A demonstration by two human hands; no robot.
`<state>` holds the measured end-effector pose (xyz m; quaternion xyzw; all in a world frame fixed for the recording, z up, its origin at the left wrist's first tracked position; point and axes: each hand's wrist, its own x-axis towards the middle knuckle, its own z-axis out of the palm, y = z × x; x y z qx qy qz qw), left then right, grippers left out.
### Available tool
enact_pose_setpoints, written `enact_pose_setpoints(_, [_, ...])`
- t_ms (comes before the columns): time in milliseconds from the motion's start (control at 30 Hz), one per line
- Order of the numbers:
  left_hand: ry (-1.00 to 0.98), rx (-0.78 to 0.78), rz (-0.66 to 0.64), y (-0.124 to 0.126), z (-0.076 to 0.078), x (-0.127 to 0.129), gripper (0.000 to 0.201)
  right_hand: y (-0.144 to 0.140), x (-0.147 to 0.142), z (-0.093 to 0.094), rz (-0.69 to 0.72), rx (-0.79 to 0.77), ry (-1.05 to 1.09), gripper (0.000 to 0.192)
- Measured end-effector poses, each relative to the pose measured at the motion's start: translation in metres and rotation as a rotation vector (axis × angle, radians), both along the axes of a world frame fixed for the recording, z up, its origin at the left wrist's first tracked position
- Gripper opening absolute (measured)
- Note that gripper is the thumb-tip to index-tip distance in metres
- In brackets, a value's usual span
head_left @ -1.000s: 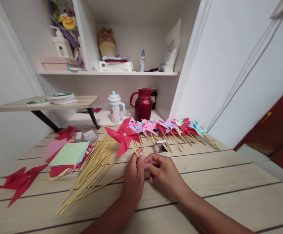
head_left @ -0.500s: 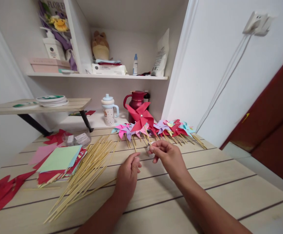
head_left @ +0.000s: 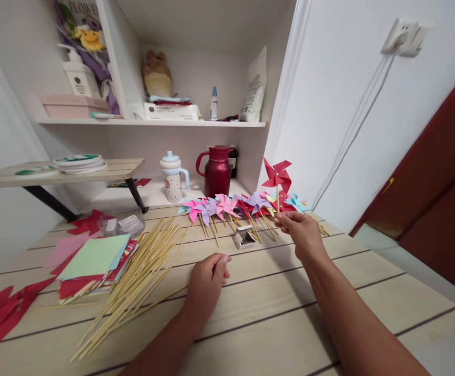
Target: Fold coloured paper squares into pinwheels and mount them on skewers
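Note:
My right hand (head_left: 301, 232) pinches the wooden stick of a red paper pinwheel (head_left: 276, 175) and holds it upright over the right end of a row of coloured pinwheels (head_left: 235, 206) lying on the wooden table (head_left: 368, 282). My left hand (head_left: 207, 279) rests on the table with fingers loosely curled and nothing in it. A small open box of pins (head_left: 245, 237) sits between the hands and the row. A spread of wooden sticks (head_left: 141, 274) lies just left of my left hand.
A stack of coloured paper squares (head_left: 94, 256) and cut red paper pieces (head_left: 0, 308) lie at the left. A dark red jug (head_left: 217, 169) and a lidded cup (head_left: 172, 177) stand at the back under shelves. A white wall with a socket (head_left: 401, 36) is at the right.
My right hand took the red pinwheel from in front of me and carried it right and up to the row's right end. My left hand let go and settled on the table.

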<state>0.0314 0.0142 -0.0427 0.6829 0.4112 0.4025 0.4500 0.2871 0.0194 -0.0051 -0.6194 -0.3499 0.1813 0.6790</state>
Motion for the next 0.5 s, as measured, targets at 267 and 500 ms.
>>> enact_pose_setpoints(267, [0.174, 0.057, -0.067, 0.001, -0.003, -0.001, 0.033, 0.003, 0.022, -0.011, -0.139, -0.219, -0.113, 0.024])
enact_pose_setpoints(500, [0.205, 0.091, -0.081, 0.0, 0.0, 0.001, 0.033, 0.011, 0.022, -0.026, -0.037, -0.438, -0.283, 0.031])
